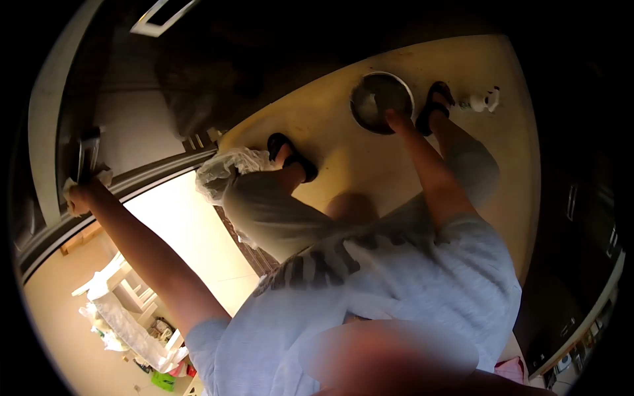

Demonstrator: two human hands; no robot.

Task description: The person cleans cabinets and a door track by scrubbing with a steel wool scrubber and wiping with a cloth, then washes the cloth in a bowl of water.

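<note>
My left hand (82,197) reaches far out to the left and is closed around a pale, crumpled cloth (102,177). It presses this against a dark, glossy door panel, just beside a metal handle (89,155). On the floor between my feet stands a round metal basin (356,117) with a shiny rim and murky contents, perhaps water. At its near right rim is my right hand (396,122), fingers curled and partly hidden, seemingly gripping the edge. A crumpled clear plastic bag (221,175) lies by my left knee.
A white spray bottle (485,100) lies on the floor beyond my right sandal (432,105). Dark cabinets (568,251) line the right side. Through a bright doorway on the left, a white shelf (132,290) and several household items show.
</note>
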